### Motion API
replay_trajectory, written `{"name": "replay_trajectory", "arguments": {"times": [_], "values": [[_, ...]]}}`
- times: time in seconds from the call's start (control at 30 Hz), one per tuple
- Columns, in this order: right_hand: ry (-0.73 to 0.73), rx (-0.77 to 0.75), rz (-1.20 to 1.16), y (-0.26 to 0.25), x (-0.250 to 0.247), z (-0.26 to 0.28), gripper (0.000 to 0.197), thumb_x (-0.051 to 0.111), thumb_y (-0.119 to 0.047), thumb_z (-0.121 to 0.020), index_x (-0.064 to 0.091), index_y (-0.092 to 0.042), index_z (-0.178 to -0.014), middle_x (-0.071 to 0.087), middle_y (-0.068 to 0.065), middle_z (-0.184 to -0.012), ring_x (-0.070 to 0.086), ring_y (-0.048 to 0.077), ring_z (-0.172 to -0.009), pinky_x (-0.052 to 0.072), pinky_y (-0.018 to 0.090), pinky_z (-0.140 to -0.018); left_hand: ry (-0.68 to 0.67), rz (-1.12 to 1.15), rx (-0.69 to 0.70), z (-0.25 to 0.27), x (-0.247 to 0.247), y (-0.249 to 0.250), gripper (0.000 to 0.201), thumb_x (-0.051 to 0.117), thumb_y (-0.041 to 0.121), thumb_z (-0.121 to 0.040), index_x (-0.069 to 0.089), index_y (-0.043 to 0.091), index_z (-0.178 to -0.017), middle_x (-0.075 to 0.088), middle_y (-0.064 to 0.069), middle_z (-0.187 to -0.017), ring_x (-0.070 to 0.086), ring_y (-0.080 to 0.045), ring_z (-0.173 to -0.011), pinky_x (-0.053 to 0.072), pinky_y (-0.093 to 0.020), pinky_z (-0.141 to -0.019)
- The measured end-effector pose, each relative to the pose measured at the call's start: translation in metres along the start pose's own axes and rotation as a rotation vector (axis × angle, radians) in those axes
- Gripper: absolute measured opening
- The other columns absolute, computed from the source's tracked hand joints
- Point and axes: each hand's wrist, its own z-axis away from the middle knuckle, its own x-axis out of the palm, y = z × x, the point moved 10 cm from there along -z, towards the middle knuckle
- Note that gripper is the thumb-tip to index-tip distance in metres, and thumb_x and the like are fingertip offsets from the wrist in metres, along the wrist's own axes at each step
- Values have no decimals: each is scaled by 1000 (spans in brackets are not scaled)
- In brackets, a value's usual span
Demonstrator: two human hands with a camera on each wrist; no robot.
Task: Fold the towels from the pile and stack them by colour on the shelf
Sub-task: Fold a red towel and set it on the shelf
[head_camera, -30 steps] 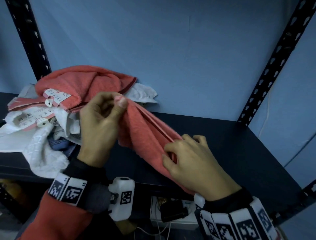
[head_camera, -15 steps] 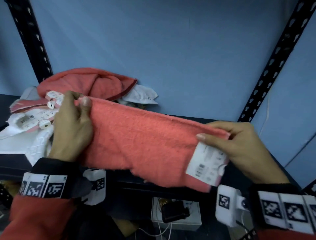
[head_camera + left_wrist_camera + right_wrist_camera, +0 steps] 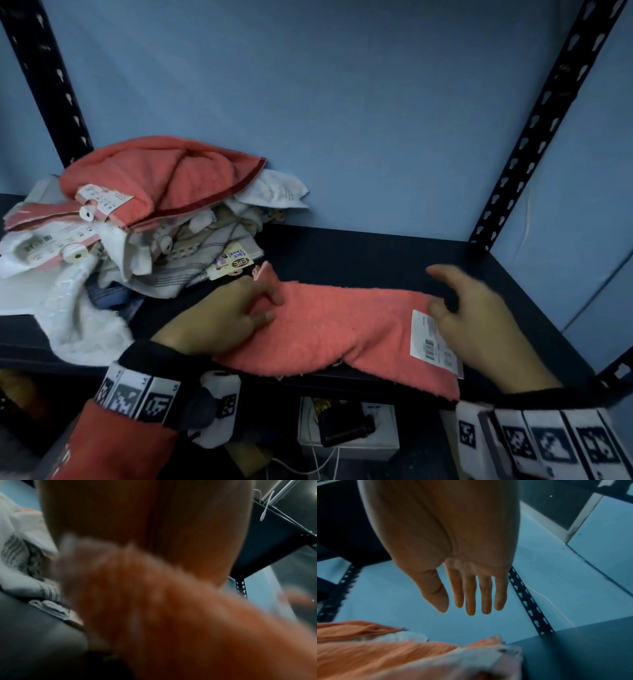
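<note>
We have the coral-pink terry towel (image 3: 342, 329) spread flat along the front edge of the dark metal shelf (image 3: 376, 253), at 3 o'clock from the jumbled pile of pink and white towels (image 3: 137, 219); our left hand (image 3: 222, 318) rests on its 9 o'clock end with fingers relaxed, clenching nothing, and our right hand (image 3: 476, 318) hovers released at the 3 o'clock end by the white paper label (image 3: 433, 339). It looks soft, light and limp, so we judge the corners the best hold. The right wrist view shows straight, empty fingers (image 3: 471, 595), while the left wrist view is blurred
</note>
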Motion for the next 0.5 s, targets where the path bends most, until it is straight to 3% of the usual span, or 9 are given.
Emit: {"name": "replay_trajectory", "arguments": {"times": [0.07,0.13,0.2,0.37,0.5], "values": [[-178,-30,116,-2,29,15,46,51,-34,-102,45,-27,-147,52,-4,-146,52,16,-128,39,30,-106,99,-51,-29,-5,-2,-4,35,61,16,-97,61,35,-128,63,5,-124,59,-12,-114,42,-29,-103],[-349,-63,210,7,62,25,57,36,-46,-105,25,-25,-158,26,-9,-163,22,8,-150,18,30,-121,191,-103,-82,-8,-5,-7,51,57,8,-96,54,30,-142,63,-4,-133,58,-24,-124,41,-32,-107],[-382,-106,211,17,72,18,60,28,-47,-106,12,-28,-161,6,-14,-167,-1,-4,-148,0,31,-123,240,-137,-121,-7,-9,-11,59,54,4,-95,50,29,-148,62,-9,-136,58,-30,-125,41,-34,-105],[-412,-176,156,35,68,2,59,32,-41,-107,5,-33,-159,-1,-22,-163,-9,-10,-145,-10,22,-119,142,-227,-144,-4,-3,-19,60,50,6,-97,45,30,-152,61,-7,-139,57,-29,-126,41,-36,-106],[-349,-192,192,36,69,4,58,24,-45,-107,5,-32,-160,-2,-24,-162,-9,-11,-145,-9,24,-122,230,-479,-212,0,-6,-17,53,31,28,-94,56,20,-140,58,-15,-137,59,-43,-110,45,-53,-96]]}}
